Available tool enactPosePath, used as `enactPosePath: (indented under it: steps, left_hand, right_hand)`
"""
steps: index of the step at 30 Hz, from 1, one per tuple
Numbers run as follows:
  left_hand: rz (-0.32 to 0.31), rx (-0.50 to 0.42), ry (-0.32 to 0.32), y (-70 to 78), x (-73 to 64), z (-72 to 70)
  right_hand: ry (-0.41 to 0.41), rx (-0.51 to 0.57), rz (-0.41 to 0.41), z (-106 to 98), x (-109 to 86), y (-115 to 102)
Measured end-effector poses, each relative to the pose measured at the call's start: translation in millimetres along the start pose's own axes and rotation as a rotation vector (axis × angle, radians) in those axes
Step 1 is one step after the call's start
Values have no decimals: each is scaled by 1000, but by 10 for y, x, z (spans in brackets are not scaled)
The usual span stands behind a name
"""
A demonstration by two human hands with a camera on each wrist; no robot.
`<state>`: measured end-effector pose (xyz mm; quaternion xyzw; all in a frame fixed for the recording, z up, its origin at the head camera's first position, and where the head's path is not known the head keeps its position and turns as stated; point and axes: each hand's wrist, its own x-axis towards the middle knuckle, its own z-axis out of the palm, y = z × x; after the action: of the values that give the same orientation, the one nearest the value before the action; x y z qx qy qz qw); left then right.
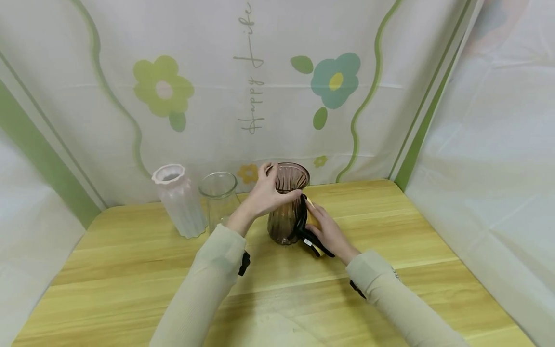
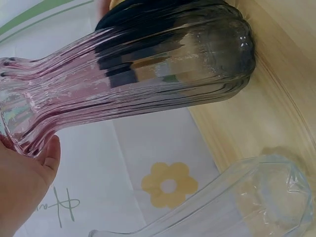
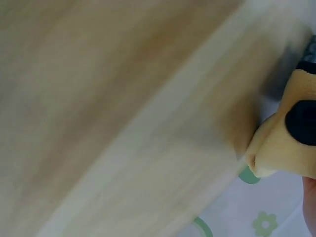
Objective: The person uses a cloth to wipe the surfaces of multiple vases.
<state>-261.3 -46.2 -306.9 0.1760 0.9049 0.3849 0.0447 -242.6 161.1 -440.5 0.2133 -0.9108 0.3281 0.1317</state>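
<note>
A ribbed, translucent purple glass vase (image 1: pixel 279 224) stands upright near the back of the wooden table. My left hand (image 1: pixel 265 196) grips its flared rim from the left, thumb across the front; the left wrist view has the fingertips (image 2: pixel 51 150) right at the neck. On the vase's right side, my right hand (image 1: pixel 328 231) holds a yellow-and-black object (image 1: pixel 300 230) against or close beside the glass. Close up in the right wrist view, this soft-looking yellow piece (image 3: pixel 284 148) carries a round black patch; I cannot tell its kind.
Left of the purple vase stands a clear glass vase (image 1: pixel 218 193), partly behind my left arm. Further left is a white fluted vase (image 1: pixel 179 207). A flower-printed cloth (image 1: pixel 208 120) hangs behind the table (image 1: pixel 277 299), with more cloth at both sides.
</note>
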Motion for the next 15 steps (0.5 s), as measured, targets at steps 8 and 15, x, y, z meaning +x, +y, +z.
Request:
enactPosePath:
  steps: [8,15]
  left_hand:
    - [13,14,31,-7,-12,0]
    - [1,93,53,19,-15,-60]
  right_hand:
    - [-2,-10,-3,30,-31,14]
    - [113,29,-41,-53,65,-109]
